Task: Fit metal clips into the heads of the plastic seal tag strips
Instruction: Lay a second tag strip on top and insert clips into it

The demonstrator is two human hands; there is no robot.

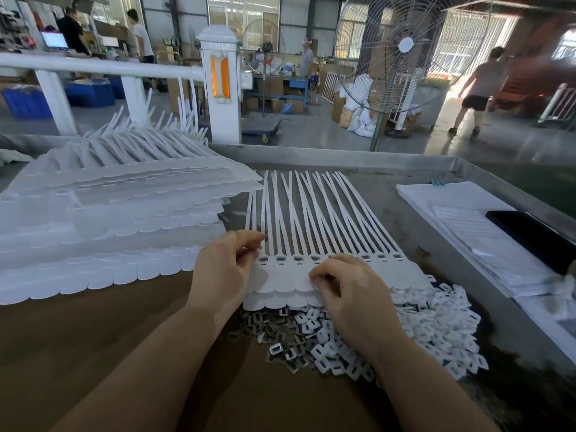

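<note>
While left hand (223,269) steadies strip sheet (311,244), right fingers (321,275) press tag heads.

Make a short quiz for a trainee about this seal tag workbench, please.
1. True or false: both hands, left and right, rest on the sheet of tag strips.
2. Where is the pile of metal clips: A) near edge, below the sheet, B) on the papers?
3. Which side holds the big stack of tag sheets?

Key: 1 true; 2 A; 3 left.
</note>
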